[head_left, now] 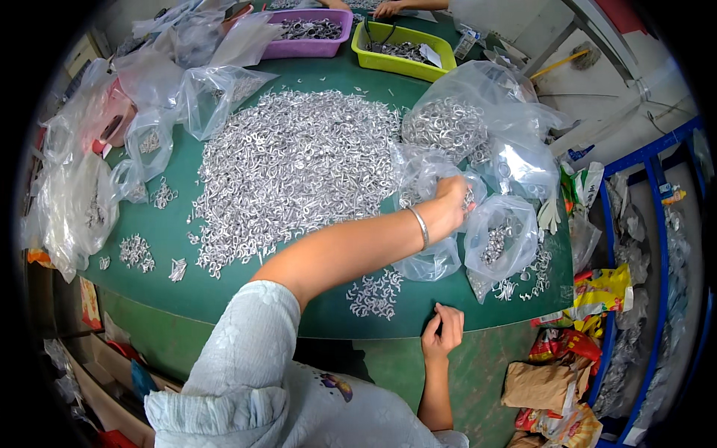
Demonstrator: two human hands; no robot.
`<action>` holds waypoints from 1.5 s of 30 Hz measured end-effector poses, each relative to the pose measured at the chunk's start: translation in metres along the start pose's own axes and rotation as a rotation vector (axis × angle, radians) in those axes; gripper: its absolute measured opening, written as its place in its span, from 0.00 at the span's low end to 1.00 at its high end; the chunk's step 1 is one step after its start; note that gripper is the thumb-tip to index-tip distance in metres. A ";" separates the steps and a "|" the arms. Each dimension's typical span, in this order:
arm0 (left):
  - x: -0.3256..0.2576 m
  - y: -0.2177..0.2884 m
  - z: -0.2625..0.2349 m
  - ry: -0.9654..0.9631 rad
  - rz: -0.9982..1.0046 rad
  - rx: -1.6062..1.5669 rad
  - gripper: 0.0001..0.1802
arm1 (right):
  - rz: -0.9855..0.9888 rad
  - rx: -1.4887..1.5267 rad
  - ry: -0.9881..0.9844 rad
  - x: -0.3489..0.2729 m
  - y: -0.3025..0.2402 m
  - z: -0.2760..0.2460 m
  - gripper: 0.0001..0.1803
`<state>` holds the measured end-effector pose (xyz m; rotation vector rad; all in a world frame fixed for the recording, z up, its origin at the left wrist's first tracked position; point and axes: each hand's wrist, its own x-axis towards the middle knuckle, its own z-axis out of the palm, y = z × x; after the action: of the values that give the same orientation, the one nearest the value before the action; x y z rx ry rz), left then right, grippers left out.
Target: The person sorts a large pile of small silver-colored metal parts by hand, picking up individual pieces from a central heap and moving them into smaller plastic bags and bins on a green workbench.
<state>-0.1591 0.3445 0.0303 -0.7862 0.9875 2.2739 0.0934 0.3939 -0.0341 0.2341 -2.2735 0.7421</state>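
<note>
My left hand (452,203) reaches across to the right over the clear plastic bags, its fingers closed on small silvery metal pieces (468,198) that show at the fingertips. Below and beside it stand an open clear bag (429,261) and another bag (515,224) with small metal parts inside. By the table's near edge, my right hand (442,331) is curled closed; whatever it may hold is hidden. A wide heap of loose silvery metal pieces (299,164), many curved or ring-shaped, covers the middle of the table. A smaller group of curved pieces (375,294) lies below my left forearm.
Purple (310,46) and green (403,63) bins of parts stand at the far side, near another person's hands (388,9). Plastic bags (82,194) crowd the left of the green table (224,295). At the right are a blue rack (657,216) and packages (605,290).
</note>
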 end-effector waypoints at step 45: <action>-0.044 0.041 -0.072 -0.526 1.197 2.081 0.03 | 0.032 0.006 0.009 0.005 -0.004 -0.003 0.10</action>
<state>-0.1353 0.2542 0.0389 1.4156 2.7313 0.5373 0.0934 0.3921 -0.0274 0.1969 -2.2715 0.7656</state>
